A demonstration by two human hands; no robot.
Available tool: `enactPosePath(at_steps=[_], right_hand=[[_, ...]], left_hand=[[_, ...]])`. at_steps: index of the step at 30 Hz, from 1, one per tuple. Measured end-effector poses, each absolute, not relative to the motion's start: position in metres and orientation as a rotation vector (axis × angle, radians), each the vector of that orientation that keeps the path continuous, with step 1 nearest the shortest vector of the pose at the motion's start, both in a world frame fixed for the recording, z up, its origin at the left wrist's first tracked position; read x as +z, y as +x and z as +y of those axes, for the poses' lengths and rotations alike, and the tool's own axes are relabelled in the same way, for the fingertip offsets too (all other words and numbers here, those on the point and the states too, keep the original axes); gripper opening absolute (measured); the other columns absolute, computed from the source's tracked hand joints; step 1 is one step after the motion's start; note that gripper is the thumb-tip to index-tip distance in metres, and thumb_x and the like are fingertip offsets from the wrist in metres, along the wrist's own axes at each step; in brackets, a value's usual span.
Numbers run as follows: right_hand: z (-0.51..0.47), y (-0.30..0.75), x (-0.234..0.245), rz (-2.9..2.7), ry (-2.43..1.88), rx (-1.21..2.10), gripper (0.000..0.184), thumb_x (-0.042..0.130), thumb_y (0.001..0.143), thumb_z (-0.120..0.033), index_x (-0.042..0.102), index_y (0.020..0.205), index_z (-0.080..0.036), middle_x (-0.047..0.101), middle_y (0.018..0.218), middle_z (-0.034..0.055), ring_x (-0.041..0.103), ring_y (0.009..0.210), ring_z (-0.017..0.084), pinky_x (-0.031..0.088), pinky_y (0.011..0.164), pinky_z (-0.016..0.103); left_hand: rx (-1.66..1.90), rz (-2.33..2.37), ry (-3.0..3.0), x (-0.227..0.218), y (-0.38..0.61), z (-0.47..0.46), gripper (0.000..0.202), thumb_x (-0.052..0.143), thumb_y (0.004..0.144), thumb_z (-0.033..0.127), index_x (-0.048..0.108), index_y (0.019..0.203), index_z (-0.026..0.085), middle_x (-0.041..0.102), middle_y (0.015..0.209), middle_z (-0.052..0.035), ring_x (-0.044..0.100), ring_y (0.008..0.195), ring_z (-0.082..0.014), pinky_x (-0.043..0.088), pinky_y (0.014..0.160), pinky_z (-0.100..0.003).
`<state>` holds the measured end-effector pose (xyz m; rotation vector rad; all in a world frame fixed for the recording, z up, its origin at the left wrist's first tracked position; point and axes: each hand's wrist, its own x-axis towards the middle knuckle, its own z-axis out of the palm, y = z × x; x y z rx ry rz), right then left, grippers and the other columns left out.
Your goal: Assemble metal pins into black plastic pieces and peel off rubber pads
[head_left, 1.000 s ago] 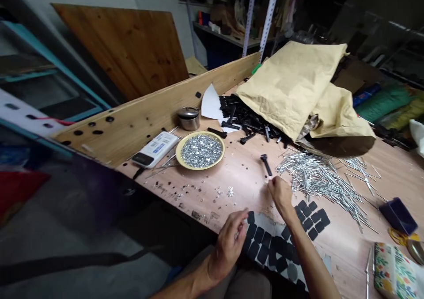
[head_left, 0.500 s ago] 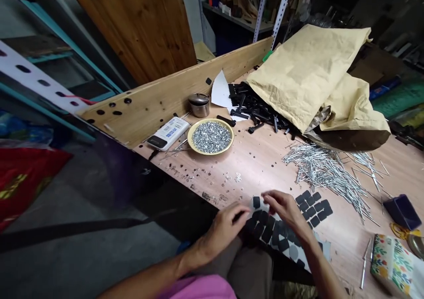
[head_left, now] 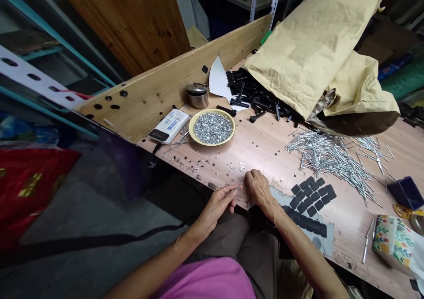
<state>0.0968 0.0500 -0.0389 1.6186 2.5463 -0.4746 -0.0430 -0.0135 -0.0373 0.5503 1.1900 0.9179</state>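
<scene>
My left hand (head_left: 222, 199) is closed at the table's front edge, thumb and fingers pinching a thin metal rod (head_left: 239, 186) that points up and to the right. Close beside it, my right hand (head_left: 259, 187) has its fingers curled down near the tabletop; whatever its fingertips hold is hidden. Just beyond them is a small cluster of metal nuts or washers (head_left: 242, 167). To the right of my right hand, black rounded-square pads (head_left: 308, 196) lie in rows, with more black pads (head_left: 306, 223) lined up on a grey sheet (head_left: 327, 245), partly behind my forearm.
A yellow bowl (head_left: 191, 134) of small metal parts stands beyond my hands, near a white device (head_left: 170, 126) and a lidded metal pot (head_left: 198, 96). Loose metal rods (head_left: 327, 153) are heaped at right, below a paper sack (head_left: 314, 47) and black plastic parts (head_left: 243, 93).
Both hands have moved left, off the black pads, and closer together. The left hand now pinches a thin metal rod. My right fingers have curled downward, and the view has shifted slightly.
</scene>
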Motion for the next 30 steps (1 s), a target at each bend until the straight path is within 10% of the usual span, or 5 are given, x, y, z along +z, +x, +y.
enactPosePath(at_steps=[11, 30], right_hand=[[0.025, 0.120, -0.046, 1.900, 2.703, -2.478, 0.029, 0.069, 0.066, -0.038, 0.051, 0.081, -0.020, 0.063, 0.069, -0.0013, 0.061, 0.060, 0.013, 0.051, 0.057, 0.026], [-0.014, 0.145, -0.044, 2.384, 3.107, -1.928, 0.017, 0.063, 0.077, -0.034, 0.057, 0.082, -0.019, 0.068, 0.078, 0.0033, 0.066, 0.073, 0.016, 0.056, 0.068, 0.031]], left_hand=[[0.748, 1.106, 0.564, -0.025, -0.018, -0.005, 0.072, 0.069, 0.062, 0.052, 0.058, 0.118, 0.008, 0.037, 0.051, 0.0097, 0.022, 0.040, -0.0015, 0.010, 0.039, -0.018], [0.657, 1.061, 0.768, -0.020, 0.015, -0.007, 0.064, 0.065, 0.069, 0.049, 0.059, 0.121, 0.012, 0.032, 0.051, 0.0099, 0.019, 0.039, -0.0015, 0.010, 0.039, -0.017]])
